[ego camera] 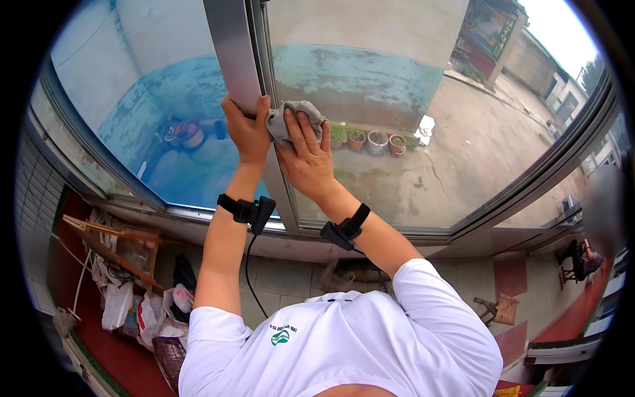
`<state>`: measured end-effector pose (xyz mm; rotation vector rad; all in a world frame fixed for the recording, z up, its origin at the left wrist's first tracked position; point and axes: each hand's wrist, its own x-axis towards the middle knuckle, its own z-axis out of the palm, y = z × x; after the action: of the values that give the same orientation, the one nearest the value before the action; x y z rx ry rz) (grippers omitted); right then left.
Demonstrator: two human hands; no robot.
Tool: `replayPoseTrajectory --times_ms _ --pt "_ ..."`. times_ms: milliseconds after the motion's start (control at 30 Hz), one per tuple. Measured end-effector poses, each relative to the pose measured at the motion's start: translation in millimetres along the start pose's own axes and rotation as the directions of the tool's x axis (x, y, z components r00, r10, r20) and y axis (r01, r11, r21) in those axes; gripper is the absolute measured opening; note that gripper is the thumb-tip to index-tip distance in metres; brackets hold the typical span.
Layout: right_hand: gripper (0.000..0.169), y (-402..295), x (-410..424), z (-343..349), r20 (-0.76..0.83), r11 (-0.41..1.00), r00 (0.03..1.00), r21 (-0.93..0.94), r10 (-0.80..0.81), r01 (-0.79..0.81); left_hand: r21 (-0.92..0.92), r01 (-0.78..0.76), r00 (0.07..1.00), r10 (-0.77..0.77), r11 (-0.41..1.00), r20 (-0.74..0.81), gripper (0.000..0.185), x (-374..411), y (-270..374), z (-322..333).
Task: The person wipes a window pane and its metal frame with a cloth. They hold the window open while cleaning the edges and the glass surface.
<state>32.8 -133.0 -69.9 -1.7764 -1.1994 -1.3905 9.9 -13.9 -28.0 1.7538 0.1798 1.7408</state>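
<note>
A crumpled grey cloth (pixel 296 124) lies bunched under the fingers of my right hand (pixel 308 161), which presses it on the window glass (pixel 367 191) just right of the upright frame. My left hand (pixel 248 130) grips the metal window frame upright (pixel 238 59), its thumb on the right side and its fingers around the left. The two hands are close together, with the cloth's left edge near my left thumb. Both wrists wear black straps with small devices; a cable hangs from the left one.
Beyond the glass stand several potted plants (pixel 377 142) by a wall. Below left are a wooden rack (pixel 119 231) and plastic bags (pixel 150 312). A small wooden stool (pixel 506 308) stands on the floor at right, and a seated person (pixel 585 260) is farther off.
</note>
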Motion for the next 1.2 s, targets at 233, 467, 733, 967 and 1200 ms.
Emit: replayPoseTrajectory --times_ms 233,467,733,967,1200 --pt "0.008 65 -30 -57 0.066 0.999 0.998 -0.045 0.012 -0.009 0.041 -0.065 0.998 0.064 0.997 0.025 0.053 1 -9 -7" --pt "0.031 201 -87 -168 -0.009 0.908 0.989 -0.396 0.146 -0.138 0.081 -0.093 0.996 0.092 0.992 0.016 0.051 0 -16 -11" --pt "0.044 321 -132 -256 -0.365 0.818 0.869 -0.346 0.335 -0.460 0.117 -0.067 0.998 0.068 0.991 -0.009 0.048 0 -21 -14" --pt "0.047 329 -130 -266 -0.513 0.700 0.666 -0.162 0.542 -0.695 0.087 -0.048 0.999 0.047 0.995 0.018 0.045 0 -17 -16" --pt "0.050 213 -90 -175 -0.374 0.860 0.813 -0.072 0.446 -0.505 -0.021 -0.052 0.999 0.052 0.998 0.000 0.052 -1 -8 -10"
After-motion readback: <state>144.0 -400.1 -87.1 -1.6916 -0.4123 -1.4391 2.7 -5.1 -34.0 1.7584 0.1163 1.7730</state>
